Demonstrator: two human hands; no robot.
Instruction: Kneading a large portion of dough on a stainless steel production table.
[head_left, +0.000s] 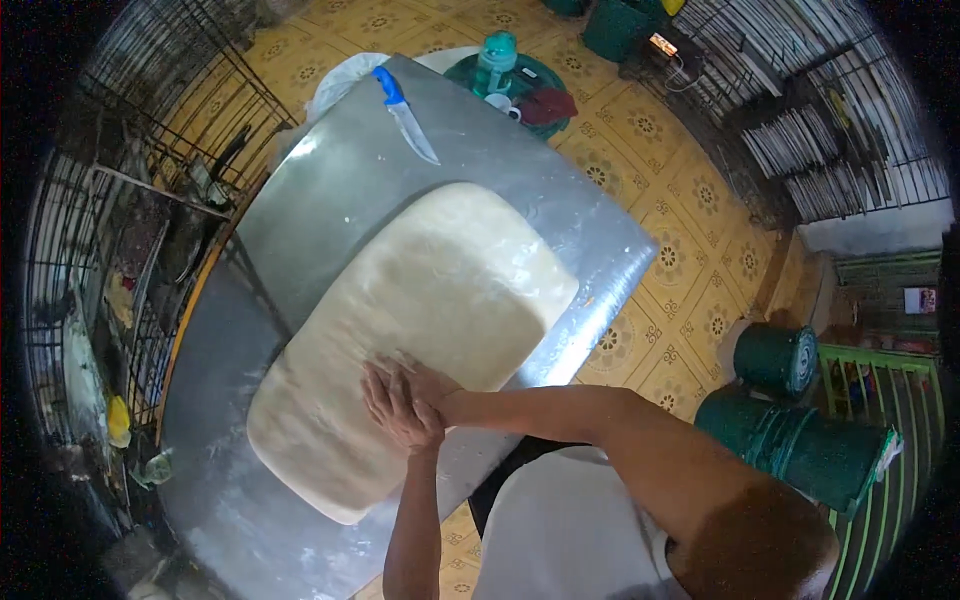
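A large flattened slab of pale dough (460, 270) lies on a metal-topped table (300, 200). My left hand (400, 410) presses on the lower middle of the dough, fingers stretched out. My right hand (435, 393) overlaps it there, reaching in from the right, its fingers partly hidden but flat where they show. Neither hand grips an object. Beyond the dough, near the table's far edge, lies a knife (407, 115) with a blue handle.
Behind the table stand a teal jug (495, 68), a cup (500, 103) and a dark red cloth (545, 105). Wire racks (130, 230) line the left side. Green buckets (770, 355) stand on the right on the patterned tile floor (665, 250).
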